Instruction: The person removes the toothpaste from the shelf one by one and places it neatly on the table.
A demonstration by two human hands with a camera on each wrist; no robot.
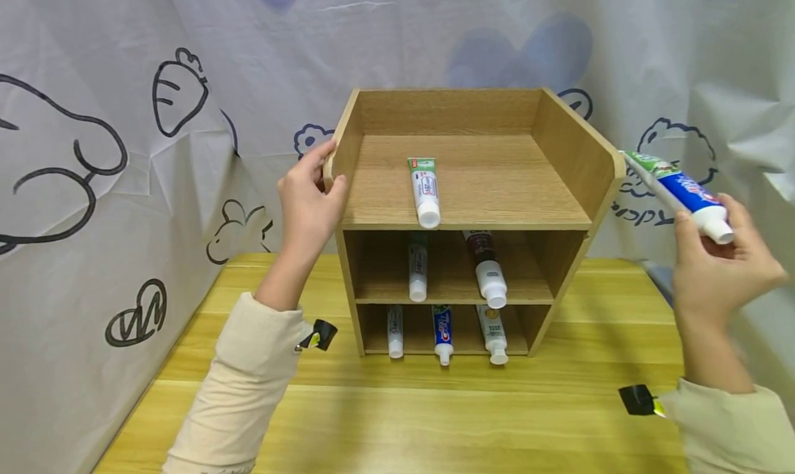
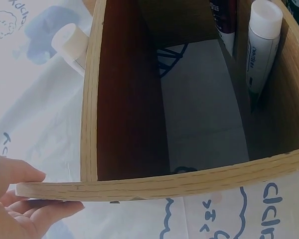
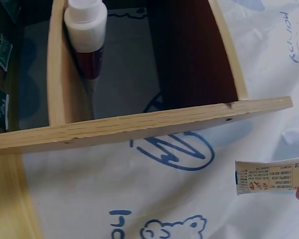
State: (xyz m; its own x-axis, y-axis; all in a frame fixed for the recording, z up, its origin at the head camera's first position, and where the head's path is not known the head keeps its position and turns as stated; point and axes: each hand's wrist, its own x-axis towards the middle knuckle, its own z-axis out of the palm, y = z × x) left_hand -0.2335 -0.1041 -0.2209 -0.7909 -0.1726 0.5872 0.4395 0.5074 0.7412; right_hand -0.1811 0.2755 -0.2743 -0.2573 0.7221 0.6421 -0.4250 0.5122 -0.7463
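Note:
At the left, my left hand [image 1: 309,201] grips the front edge of the side panel of a wooden shelf [image 1: 509,177], with the thumb on one face and fingers on the other. Out to the right of the shelf, my right hand [image 1: 720,281] holds a blue, green and white toothpaste tube [image 1: 686,190] near its white cap, the cap pointing toward me. Its printed back shows in the right wrist view. On the top board lies a green and white toothpaste tube [image 1: 426,192], cap at the front edge.
The middle level bears a white tube [image 1: 418,270] and a dark brown tube with a white cap [image 1: 491,274]. Below lie a white tube [image 1: 395,330], a blue tube [image 1: 443,329] and a pale tube [image 1: 493,330]. The shelf stands on a yellow wooden table [image 1: 435,412] before a drawn-on white sheet [image 1: 248,39].

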